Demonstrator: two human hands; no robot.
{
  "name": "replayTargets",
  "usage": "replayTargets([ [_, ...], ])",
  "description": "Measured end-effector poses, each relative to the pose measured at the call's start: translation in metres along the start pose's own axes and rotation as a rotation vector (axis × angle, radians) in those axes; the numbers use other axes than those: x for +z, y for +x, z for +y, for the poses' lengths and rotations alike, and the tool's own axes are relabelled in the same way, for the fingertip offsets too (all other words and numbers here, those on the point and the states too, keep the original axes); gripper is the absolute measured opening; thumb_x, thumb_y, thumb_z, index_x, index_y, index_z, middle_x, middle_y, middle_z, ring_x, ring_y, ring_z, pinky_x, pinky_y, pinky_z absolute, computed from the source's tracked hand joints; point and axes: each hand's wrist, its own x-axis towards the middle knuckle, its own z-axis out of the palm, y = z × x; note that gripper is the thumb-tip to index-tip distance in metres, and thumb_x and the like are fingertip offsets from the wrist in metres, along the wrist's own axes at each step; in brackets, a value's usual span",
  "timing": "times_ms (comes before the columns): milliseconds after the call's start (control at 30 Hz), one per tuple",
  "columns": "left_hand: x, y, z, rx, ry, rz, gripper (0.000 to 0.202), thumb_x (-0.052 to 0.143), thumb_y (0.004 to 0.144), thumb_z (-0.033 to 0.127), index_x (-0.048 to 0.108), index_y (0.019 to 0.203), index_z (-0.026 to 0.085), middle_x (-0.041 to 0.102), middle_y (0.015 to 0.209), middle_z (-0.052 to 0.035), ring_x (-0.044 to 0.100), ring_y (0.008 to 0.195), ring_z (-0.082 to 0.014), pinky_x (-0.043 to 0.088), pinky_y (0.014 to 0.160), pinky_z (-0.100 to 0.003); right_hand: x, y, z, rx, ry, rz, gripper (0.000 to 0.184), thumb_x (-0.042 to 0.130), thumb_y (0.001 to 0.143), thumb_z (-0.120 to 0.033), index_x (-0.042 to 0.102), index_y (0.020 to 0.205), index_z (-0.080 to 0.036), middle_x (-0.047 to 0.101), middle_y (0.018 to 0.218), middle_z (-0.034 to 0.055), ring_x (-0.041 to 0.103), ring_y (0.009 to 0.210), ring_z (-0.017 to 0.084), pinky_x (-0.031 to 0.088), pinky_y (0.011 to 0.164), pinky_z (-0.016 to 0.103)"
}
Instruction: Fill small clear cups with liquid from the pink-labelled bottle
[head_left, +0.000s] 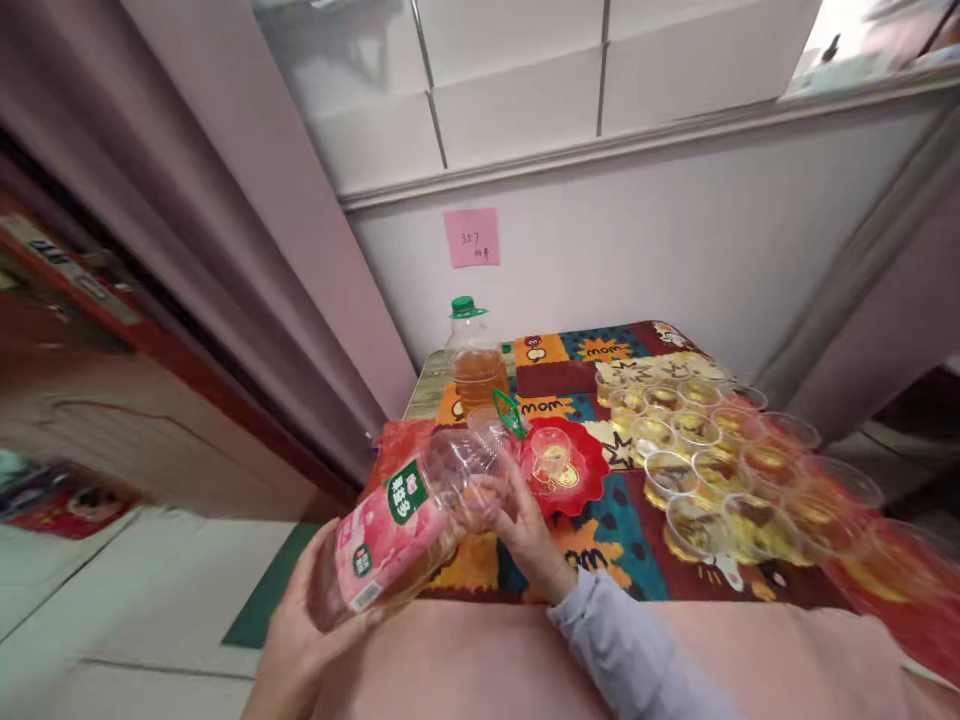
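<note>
A large clear plastic juice bottle (390, 535) with a pink label and green logo is tilted across the near left of the table, neck end up and to the right. Around its lower end wraps my left hand (300, 610). My right hand (517, 525), in a light blue sleeve, grips the upper part near the neck. Some amber liquid shows along the underside. A green plastic loop (508, 412) is by the bottle's mouth; what it is fixed to is unclear. Just beyond lies a red scalloped plate (592, 470) with a clear cup (551, 452) on it.
A second bottle (480, 378), green-capped and partly filled with amber liquid, stands at the back left. Many clear cups (697, 430) of yellowish liquid crowd the right of the patterned tablecloth (630, 510). A pink note (471, 238) is on the wall; a curtain hangs left.
</note>
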Motion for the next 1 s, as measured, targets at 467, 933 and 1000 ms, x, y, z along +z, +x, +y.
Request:
replayTargets([
  [467, -0.002, 0.008, 0.023, -0.128, 0.01, -0.045, 0.109, 0.097, 0.058, 0.051, 0.045, 0.15, 0.025, 0.052, 0.164, -0.0167, 0.048, 0.152, -0.0426, 0.051, 0.119, -0.046, -0.006, -0.001, 0.006, 0.052, 0.078, 0.041, 0.103, 0.085, 0.083, -0.059, 0.033, 0.167, -0.031, 0.066, 0.143, 0.0136, 0.074, 0.089, 0.02, 0.062, 0.066, 0.029],
  [933, 0.005, 0.016, 0.054, -0.126, 0.162, -0.039, 0.101, 0.098, 0.052, 0.042, 0.056, 0.143, 0.031, 0.061, 0.158, -0.0091, 0.057, 0.145, -0.0378, 0.053, 0.117, -0.043, -0.007, 0.0, -0.013, 0.146, 0.092, 0.086, 0.111, 0.083, 0.081, -0.065, 0.03, 0.169, -0.023, 0.073, 0.133, 0.0163, 0.076, 0.105, 0.03, 0.065, 0.069, 0.036],
  [1000, 0.006, 0.015, 0.058, -0.118, 0.175, -0.036, 0.098, 0.097, 0.053, 0.041, 0.057, 0.142, 0.031, 0.061, 0.158, -0.0094, 0.057, 0.146, -0.0392, 0.052, 0.118, -0.046, -0.007, -0.001, -0.015, 0.148, 0.093, 0.086, 0.109, 0.082, 0.082, -0.065, 0.03, 0.168, -0.024, 0.073, 0.132, 0.015, 0.076, 0.103, 0.029, 0.066, 0.07, 0.036],
])
